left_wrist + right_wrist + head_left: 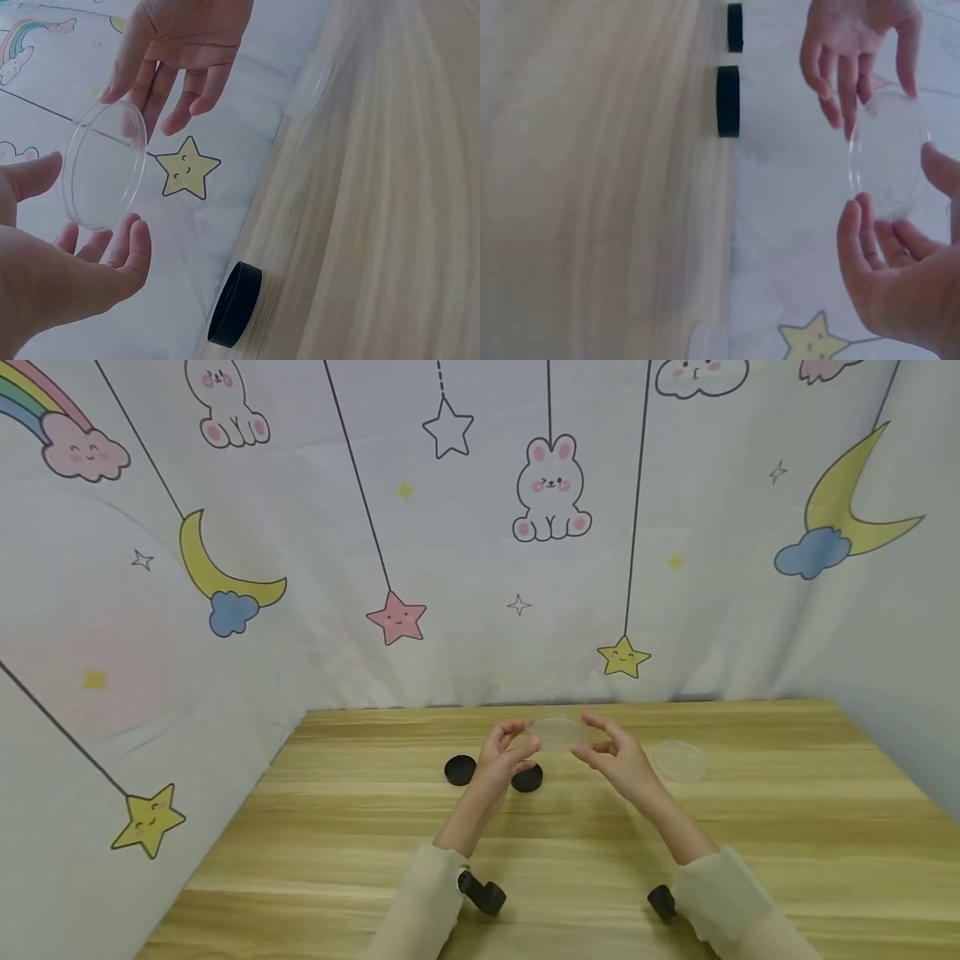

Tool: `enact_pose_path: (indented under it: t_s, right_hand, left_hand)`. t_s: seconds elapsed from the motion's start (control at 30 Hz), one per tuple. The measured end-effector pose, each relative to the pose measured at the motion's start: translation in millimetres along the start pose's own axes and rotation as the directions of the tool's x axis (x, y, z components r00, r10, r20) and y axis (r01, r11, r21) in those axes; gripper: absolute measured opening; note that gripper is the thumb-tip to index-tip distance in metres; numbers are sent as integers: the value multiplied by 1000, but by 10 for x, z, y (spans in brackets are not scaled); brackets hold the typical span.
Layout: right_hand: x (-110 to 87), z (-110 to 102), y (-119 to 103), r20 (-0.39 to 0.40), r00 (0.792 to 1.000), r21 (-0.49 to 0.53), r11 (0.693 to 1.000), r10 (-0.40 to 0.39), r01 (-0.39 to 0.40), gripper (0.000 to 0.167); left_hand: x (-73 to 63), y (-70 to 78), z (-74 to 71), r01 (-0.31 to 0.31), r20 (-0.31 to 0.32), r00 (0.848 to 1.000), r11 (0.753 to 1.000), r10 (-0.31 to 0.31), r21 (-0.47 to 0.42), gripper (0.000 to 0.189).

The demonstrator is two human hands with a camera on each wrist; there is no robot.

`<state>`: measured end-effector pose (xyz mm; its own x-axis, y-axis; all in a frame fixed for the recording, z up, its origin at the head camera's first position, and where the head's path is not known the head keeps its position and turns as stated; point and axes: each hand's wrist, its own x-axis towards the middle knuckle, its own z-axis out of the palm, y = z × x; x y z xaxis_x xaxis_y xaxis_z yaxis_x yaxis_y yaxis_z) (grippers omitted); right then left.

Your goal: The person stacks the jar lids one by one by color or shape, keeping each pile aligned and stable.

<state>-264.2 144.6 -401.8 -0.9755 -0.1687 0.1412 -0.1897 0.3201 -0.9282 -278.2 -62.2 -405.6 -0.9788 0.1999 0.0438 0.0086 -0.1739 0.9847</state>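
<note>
A clear, round, shallow petri dish (557, 733) is held up above the far part of the table, between the two hands. My left hand (504, 758) pinches its left edge with thumb and fingers, and my right hand (622, 762) pinches the opposite edge. In the left wrist view the dish (105, 165) stands out against the cloth, its thin rim showing as a double line. Nothing shows inside the dish (889, 154) in the right wrist view.
Below the left hand lie two black round shallow pieces (461, 770) on the wooden table (570, 877). Another clear round dish (681, 762) lies on the table right of the right hand. A printed cloth (480, 543) hangs behind the table.
</note>
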Motion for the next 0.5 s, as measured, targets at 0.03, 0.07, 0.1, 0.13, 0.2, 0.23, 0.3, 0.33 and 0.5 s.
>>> enact_pose_path:
  t_s: [0.03, 0.07, 0.1, 0.13, 0.2, 0.23, 0.3, 0.33, 0.5]
  right_hand:
    - [-38, 5, 2, 2, 1000, -4, 1000, 4, -4, 64]
    - [-75, 11, 5, 4, 1000, -7, 1000, 6, -6, 64]
    - [-111, 18, 8, 4, 1000, -5, 1000, 10, -10, 63]
    - [-142, 24, 12, 5, 1000, -1, 1000, 16, -16, 62]
    - [-195, 34, 19, 13, 1000, 6, 1000, 21, -21, 61]
    - [-213, 39, 22, 16, 1000, 10, 1000, 20, -20, 60]
    - [-236, 47, 23, 25, 1000, 25, 999, 19, -20, 60]
    - [-243, 50, 22, 30, 999, 30, 999, 20, -21, 60]
    - [-261, 69, 25, 69, 997, 52, 998, 16, -20, 59]
  left_hand:
    - [-29, -1, -9, -5, 4, 1000, 1000, 5, 15, 48]
    - [-59, 5, -16, -5, 13, 1000, 999, 5, 32, 50]
    - [-87, 12, -22, -4, 23, 1000, 999, 2, 48, 51]
    - [-110, 18, -30, -1, 35, 999, 998, -1, 59, 52]
    - [-156, 30, -50, 12, 55, 998, 996, -17, 89, 55]
    - [-175, 39, -59, 20, 63, 998, 994, -27, 105, 57]
    - [-207, 58, -79, 29, 85, 996, 991, -40, 127, 60]
    - [-218, 68, -90, 31, 94, 995, 990, -44, 136, 61]
    - [-260, 111, -148, 45, 136, 989, 988, -65, 145, 61]
